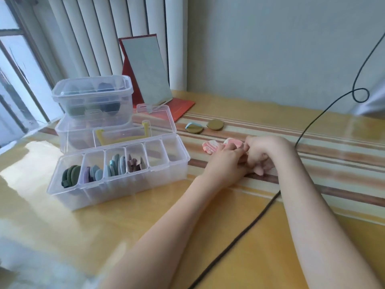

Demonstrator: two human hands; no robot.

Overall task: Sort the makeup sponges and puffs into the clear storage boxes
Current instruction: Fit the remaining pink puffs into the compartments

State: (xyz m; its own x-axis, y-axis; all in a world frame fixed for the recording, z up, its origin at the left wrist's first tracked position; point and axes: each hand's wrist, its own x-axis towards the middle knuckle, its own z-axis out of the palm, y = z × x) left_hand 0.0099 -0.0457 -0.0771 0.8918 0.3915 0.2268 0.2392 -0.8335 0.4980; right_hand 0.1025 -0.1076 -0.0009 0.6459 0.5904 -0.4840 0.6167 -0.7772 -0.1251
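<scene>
since the pink marbled puffs (212, 147) on the tabletop (250, 236) look soft and light, pinch one by its edge; both hands' fingers (239, 154) curl together, contents hidden.

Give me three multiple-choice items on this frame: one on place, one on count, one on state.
1. Where do the two olive round puffs lie?
A. in the divided box
B. on the table beyond the hands
C. on the mirror

2. How many compartments of the divided box hold puffs?
A. two
B. four
C. six

3. What state is the divided box's lid in?
A. open, tipped back
B. shut
C. lying apart from the box

Answers:
1 B, they sit on the striped cloth past the hands.
2 B, the left four are filled and the right two are bare.
3 A, the lid stands behind the compartments.
</scene>
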